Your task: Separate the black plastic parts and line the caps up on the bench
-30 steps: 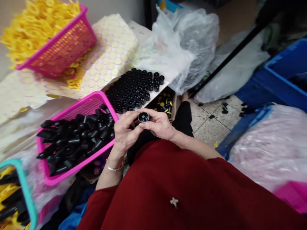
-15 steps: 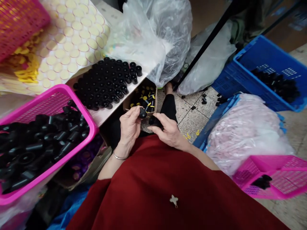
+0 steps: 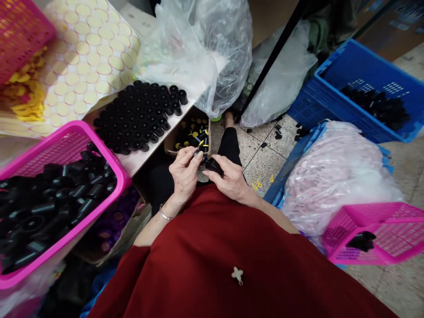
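In front of my lap, my left hand point(image 3: 184, 173) pinches a small black plastic part point(image 3: 204, 158) between thumb and fingertips, mostly hidden by them. Close beside it, my right hand point(image 3: 229, 177) grips a black plastic cylinder point(image 3: 213, 166), thumb below and fingers above. The two pieces are nearly end to end; I cannot tell whether they touch. Just beyond my hands, a cardboard box point(image 3: 169, 145) holds black pieces and yellow discs. Rows of black cylinders point(image 3: 137, 115) stand upright on the white tabletop point(image 3: 142, 160) to the left.
A pink basket point(image 3: 124, 179) full of loose black cylinders is at left. Clear plastic bags point(image 3: 228, 57) bulge beyond the table. At right are a blue crate point(image 3: 308, 99), a stuffed bag point(image 3: 338, 176) and another pink basket point(image 3: 334, 227). Small parts litter the tiled floor point(image 3: 255, 154).
My left hand has moved slightly toward my right, and its black part now shows less, closer to the cylinder. My right hand keeps its grip. The whole view has shifted a little.
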Motion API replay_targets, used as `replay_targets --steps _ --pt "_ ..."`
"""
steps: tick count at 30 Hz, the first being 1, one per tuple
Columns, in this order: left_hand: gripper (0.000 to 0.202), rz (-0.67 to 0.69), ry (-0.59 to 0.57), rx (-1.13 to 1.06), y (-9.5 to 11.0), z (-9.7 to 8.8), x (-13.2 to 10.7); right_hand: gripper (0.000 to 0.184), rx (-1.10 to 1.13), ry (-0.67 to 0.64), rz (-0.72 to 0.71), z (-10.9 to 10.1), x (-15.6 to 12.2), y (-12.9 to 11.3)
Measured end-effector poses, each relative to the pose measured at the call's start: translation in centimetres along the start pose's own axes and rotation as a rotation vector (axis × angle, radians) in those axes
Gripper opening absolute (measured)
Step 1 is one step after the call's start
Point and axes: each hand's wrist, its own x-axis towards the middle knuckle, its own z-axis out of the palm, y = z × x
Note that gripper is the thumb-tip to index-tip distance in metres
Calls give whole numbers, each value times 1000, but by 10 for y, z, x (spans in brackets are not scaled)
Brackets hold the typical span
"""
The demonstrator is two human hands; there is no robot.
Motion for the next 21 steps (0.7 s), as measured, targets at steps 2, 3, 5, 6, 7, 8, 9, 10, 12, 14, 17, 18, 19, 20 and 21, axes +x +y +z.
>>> replay_targets --steps 2,3,5,6,7,8,9,10,12,14,17,18,19,20,21 --pt "16 34 -8 31 0 0 0 32 -9 -9 -18 0 0 1" --pt "16 61 -13 50 0 0 -1 32 -4 -14 -27 0 0 2" --pt "16 123 -24 92 -1 0 -1 33 17 -19 -36 2 0 3" --pt "15 154 -28 115 -1 0 -1 33 28 -16 -36 3 1 4" --pt "14 183 -27 136 -2 0 -2 32 40 -11 -36 4 1 5" --pt "13 204 -27 152 -2 0 -3 31 51 -2 -35 5 2 6" --pt "12 212 -36 162 -3 1 -4 31 65 14 -34 8 2 8" --pt "12 208 -66 163 -4 1 -4 30 86 34 -29 10 3 9" --pt "15 188 -163 146 -7 2 -6 32 141 70 -8 15 4 13" --pt "20 190 -242 136 -11 3 -7 38 187 92 13 21 4 18" --pt "34 231 -263 181 -20 2 -7 50 187 101 -17 27 6 26" --pt "38 231 -267 207 -23 1 -7 53 174 88 -41 29 8 29" --pt "41 226 -272 236 -28 0 -6 54 153 70 -67 31 10 31" --pt "42 218 -277 265 -32 -1 -5 55 122 49 -87 33 13 34" --pt "43 208 -277 292 -37 -3 -3 54 80 31 -96 35 18 36"
